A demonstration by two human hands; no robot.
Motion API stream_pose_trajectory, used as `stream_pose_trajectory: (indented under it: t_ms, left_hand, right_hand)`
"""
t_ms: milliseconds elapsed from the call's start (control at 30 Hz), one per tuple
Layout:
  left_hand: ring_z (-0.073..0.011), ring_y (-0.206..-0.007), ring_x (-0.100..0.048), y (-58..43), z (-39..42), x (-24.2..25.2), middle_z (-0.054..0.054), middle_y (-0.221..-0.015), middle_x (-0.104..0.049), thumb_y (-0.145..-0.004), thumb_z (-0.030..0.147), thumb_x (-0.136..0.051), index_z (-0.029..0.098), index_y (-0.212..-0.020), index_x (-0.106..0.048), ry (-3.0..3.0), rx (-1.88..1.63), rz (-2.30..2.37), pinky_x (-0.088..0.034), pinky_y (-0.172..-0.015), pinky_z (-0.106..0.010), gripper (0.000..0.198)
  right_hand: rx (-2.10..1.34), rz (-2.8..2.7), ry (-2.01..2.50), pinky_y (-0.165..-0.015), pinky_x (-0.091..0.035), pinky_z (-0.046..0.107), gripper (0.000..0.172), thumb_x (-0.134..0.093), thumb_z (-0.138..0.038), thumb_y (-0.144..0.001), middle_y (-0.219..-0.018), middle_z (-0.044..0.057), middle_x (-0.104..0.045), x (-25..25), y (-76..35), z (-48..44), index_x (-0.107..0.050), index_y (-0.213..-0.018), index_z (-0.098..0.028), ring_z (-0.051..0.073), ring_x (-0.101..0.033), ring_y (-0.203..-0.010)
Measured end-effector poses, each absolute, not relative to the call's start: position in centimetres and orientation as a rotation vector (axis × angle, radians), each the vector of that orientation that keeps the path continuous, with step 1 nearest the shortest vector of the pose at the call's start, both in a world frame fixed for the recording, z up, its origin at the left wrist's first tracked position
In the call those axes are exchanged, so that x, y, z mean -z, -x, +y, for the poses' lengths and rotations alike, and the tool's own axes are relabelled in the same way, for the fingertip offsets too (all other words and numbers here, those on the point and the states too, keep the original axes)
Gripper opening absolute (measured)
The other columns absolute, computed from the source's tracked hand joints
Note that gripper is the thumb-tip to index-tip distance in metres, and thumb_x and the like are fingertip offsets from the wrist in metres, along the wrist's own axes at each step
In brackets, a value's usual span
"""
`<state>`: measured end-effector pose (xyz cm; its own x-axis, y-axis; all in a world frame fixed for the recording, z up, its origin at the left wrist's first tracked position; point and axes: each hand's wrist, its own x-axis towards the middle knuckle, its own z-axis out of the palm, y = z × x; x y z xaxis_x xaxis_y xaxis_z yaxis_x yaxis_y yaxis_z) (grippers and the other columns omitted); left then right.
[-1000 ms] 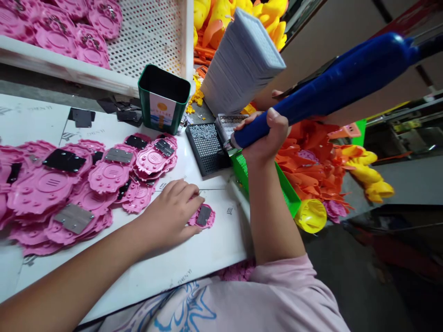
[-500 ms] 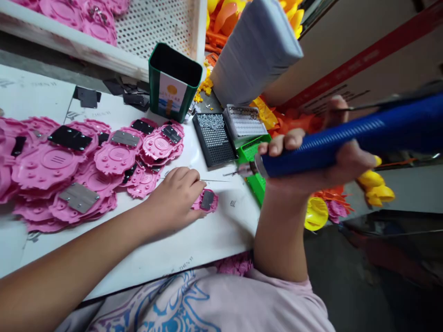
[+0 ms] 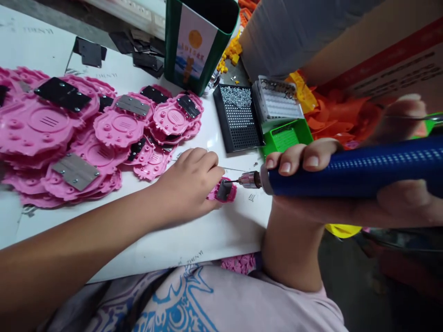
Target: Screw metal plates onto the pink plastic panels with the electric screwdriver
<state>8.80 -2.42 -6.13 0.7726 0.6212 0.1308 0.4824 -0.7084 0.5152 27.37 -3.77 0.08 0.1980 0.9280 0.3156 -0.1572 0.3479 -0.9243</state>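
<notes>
My left hand [image 3: 188,182] is pressing down on a small pink plastic toy part with a grey metal plate [image 3: 223,190], near the desk's front edge. My right hand [image 3: 346,180] is wrapped tight around a blue electric screwdriver [image 3: 353,168], its bit touching that plate. Just past it, a black perforated screw tray [image 3: 238,117] sits by the right edge, with a pile of pink plastic shells [image 3: 69,138] off to the left on the white desk [image 3: 194,240].
</notes>
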Motion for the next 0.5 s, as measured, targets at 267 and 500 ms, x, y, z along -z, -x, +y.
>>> stream_pose_trajectory:
  t_ms: [267,500]
  left_hand:
    - [-0.0314,-0.103,-0.051,-8.9,-2.4,6.2,-0.012,-0.103,-0.06,-0.086,0.043,-0.067,0.012,-0.102,-0.068,-2.519,-0.435,0.825,-0.042,-0.091,-0.043,0.035]
    - [-0.031,-0.103,-0.051,-8.9,-2.4,6.2,-0.012,-0.102,-0.06,-0.086,0.041,-0.066,0.012,-0.103,-0.068,-2.515,-0.452,0.819,-0.042,-0.09,-0.044,0.034]
  right_hand:
    - [-0.94,-1.22,0.874,-0.05,-0.058,0.038,0.034,-0.07,-0.053,-0.067,-0.055,-0.007,-0.062,0.0,-28.8,-4.0,-0.074,-0.097,-0.04,0.016,-0.059,-0.044]
    - [-0.924,-1.194,0.826,-0.055,-0.059,0.036,0.035,-0.068,-0.049,-0.071,-0.06,-0.006,-0.065,0.3,-28.7,-4.1,-0.075,-0.102,-0.034,0.015,-0.061,-0.049]
